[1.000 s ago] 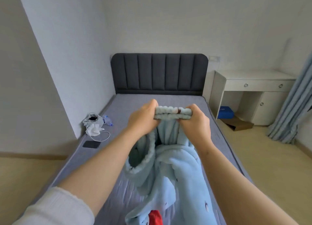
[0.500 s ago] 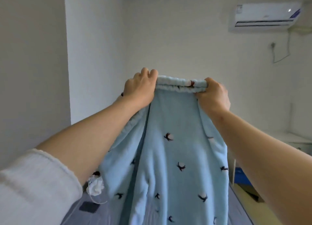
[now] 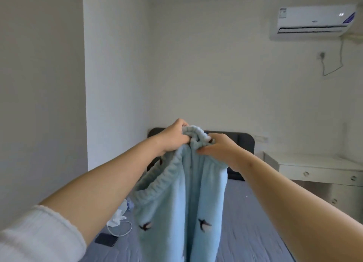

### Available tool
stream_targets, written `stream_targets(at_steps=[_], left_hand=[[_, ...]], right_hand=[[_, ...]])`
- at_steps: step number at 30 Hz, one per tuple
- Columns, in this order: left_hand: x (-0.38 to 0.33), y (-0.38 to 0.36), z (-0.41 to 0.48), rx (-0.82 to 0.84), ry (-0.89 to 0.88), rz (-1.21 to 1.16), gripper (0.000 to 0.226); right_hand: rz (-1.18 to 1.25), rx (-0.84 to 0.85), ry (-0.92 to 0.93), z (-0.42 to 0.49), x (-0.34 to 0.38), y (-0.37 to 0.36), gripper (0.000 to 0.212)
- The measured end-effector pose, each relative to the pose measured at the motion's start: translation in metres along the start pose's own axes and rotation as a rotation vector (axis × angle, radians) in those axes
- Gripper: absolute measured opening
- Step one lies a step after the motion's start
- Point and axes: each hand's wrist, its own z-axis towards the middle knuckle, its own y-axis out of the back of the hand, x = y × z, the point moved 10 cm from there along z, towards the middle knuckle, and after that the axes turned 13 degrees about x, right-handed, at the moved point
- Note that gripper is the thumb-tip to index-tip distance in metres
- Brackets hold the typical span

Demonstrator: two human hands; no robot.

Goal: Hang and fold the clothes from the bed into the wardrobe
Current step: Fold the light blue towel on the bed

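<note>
- Two grips share one hold: left grip (image 3: 172,139) and right grip (image 3: 219,147) both clench the bunched waistband (image 3: 193,133) of the blue trousers (image 3: 208,202).
- Trousers hang straight below the grips, above the bed (image 3: 251,222).
- Fleecy, soft, light and limp by the look; unlikely to slip.
- Best held at the elastic waistband, grips spread to its ends, for folding.

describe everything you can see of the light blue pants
The light blue pants look like soft fleece, dotted with small dark bird-like prints. The gathered elastic waistband is bunched at the top, where the left hand and right hand grip it close together. The pants hang down in the air over the bed, their lower ends out of view.
</note>
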Motion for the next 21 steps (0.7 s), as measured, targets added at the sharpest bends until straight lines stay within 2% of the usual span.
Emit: stream_targets(at_steps=[2, 4, 7, 10, 12, 14, 15, 17, 21], left_hand=[[0.005, -0.002, -0.003, -0.033, -0.03, -0.077, 0.024], [0.004, -0.006, -0.004, -0.073, -0.08, -0.113, 0.029], [0.0, -0.018, -0.004, -0.102, -0.18, -0.125, 0.047], [0.007, -0.04, -0.003, -0.001, -0.238, -0.111, 0.082], [0.025, -0.052, -0.002, 0.119, -0.172, -0.027, 0.096], [0.042, -0.047, -0.001, 0.155, -0.081, 0.062, 0.084], [0.045, -0.037, 0.0, 0.121, -0.06, 0.109, 0.073], [0.039, -0.01, 0.003, 0.002, -0.046, 0.211, 0.054], [0.018, 0.035, 0.006, -0.105, -0.048, 0.31, 0.041]], right_hand=[[0.103, -0.078, -0.003, -0.003, -0.005, 0.009, 0.006], [0.259, -0.135, 0.021, -0.004, -0.005, 0.014, 0.009], [0.407, -0.213, 0.053, -0.004, -0.006, 0.019, 0.014], [0.463, -0.337, 0.062, -0.009, -0.011, 0.032, 0.017], [0.512, -0.391, 0.076, -0.013, -0.015, 0.043, 0.016], [0.502, -0.414, 0.078, -0.016, -0.018, 0.054, 0.013], [0.457, -0.427, 0.069, -0.017, -0.019, 0.06, 0.012], [0.288, -0.465, 0.041, -0.019, -0.022, 0.072, 0.013], [-0.108, -0.564, -0.007, -0.026, -0.017, 0.094, 0.014]])
